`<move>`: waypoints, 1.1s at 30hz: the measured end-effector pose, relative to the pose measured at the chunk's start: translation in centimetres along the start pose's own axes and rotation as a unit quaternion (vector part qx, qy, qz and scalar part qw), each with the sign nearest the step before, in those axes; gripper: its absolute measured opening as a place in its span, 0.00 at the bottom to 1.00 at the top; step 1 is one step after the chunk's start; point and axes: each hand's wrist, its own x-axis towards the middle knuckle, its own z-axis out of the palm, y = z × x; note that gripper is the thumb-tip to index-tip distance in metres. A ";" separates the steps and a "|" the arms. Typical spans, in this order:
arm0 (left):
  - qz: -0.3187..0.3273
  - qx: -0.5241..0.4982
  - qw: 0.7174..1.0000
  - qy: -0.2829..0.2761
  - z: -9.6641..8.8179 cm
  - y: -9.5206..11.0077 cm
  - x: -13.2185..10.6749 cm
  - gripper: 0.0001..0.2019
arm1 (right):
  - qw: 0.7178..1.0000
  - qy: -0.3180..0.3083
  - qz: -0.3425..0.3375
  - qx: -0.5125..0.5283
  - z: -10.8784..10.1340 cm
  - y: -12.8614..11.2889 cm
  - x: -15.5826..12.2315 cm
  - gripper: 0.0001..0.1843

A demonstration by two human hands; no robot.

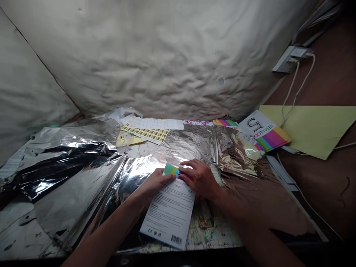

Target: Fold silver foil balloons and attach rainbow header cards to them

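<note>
The left hand [155, 183] and right hand [198, 179] grasp the rainbow-striped top end of a white balloon packaging card [169, 213], which lies barcode side up on crumpled silver foil sheeting [75, 200]. Beyond lie a yellow sticker sheet [144, 134] and a second balloon card [264, 131], then pale yellow paper [314, 128] and a wall socket [287, 59].

balloon package card [168, 211] | white back, small print, barcode | coloured stripes at far end | angled on silver foil [69, 207]
</note>
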 end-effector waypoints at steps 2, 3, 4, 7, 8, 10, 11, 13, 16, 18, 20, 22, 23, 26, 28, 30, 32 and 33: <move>-0.007 -0.021 1.000 -0.011 0.1 0.1 -0.1 0.13 | 0.999 0.018 -0.010 -0.035 0.3 -0.1 -0.2 0.11; -0.008 -0.029 0.999 -0.014 0.2 0.1 -0.1 0.14 | 0.999 0.026 -0.014 -0.041 0.5 -0.2 -0.3 0.11; -0.008 -0.036 0.999 -0.016 0.2 0.1 -0.1 0.14 | 0.999 0.033 -0.016 -0.037 0.5 -0.4 -0.4 0.11; -0.002 -0.038 0.999 -0.004 0.2 0.1 0.0 0.13 | 0.996 0.070 -0.001 0.046 0.3 -0.7 -0.4 0.09; 0.000 -0.035 0.999 0.000 0.3 0.1 0.0 0.12 | 0.992 0.093 0.021 0.084 0.1 -0.7 -0.2 0.09; 0.005 -0.036 0.999 0.006 0.4 0.2 0.0 0.12 | 0.975 0.158 0.086 0.129 -0.5 -0.3 0.1 0.13; 0.008 -0.041 0.999 0.010 0.5 0.3 -0.1 0.12 | 0.964 0.192 0.125 0.136 -0.8 0.1 0.3 0.19; 0.022 -0.055 0.998 0.019 0.7 0.4 -0.2 0.14 | 0.943 0.218 0.196 0.160 -1.2 1.0 0.8 0.30; 0.065 -0.067 0.996 0.017 1.1 0.6 -0.4 0.19 | 0.904 0.110 0.269 0.315 -1.3 1.8 1.0 0.29; 0.089 -0.069 0.994 0.006 1.1 0.8 -0.4 0.23 | 0.861 0.011 0.301 0.409 -1.1 1.8 0.9 0.25; 0.090 -0.073 0.993 0.006 1.0 0.8 -0.2 0.25 | 0.822 -0.040 0.333 0.461 -1.0 1.4 0.7 0.24; 0.085 -0.086 0.993 0.013 0.8 0.8 0.2 0.25 | 0.787 -0.052 0.354 0.503 -0.9 1.1 0.6 0.25; 0.088 -0.096 0.991 0.015 0.7 0.7 0.3 0.25 | 0.773 -0.051 0.357 0.521 -0.9 1.0 0.6 0.25; 0.122 -0.120 0.985 0.008 0.7 0.5 0.5 0.24 | 0.768 -0.016 0.353 0.535 -0.8 0.9 0.4 0.25; 0.143 -0.092 0.985 0.001 0.6 0.8 0.1 0.22 | 0.767 0.031 0.360 0.530 -0.8 1.1 0.4 0.23; 0.142 -0.028 0.989 -0.009 0.6 1.4 -0.7 0.20 | 0.747 0.093 0.372 0.544 -0.8 1.5 0.6 0.19; 0.134 0.032 0.990 -0.007 0.5 2.4 -1.7 0.16 | 0.713 0.144 0.377 0.574 -1.0 2.0 0.8 0.17; 0.131 0.044 0.990 0.020 0.5 2.9 -2.3 0.14 | 0.698 0.152 0.378 0.589 -1.2 2.2 1.0 0.16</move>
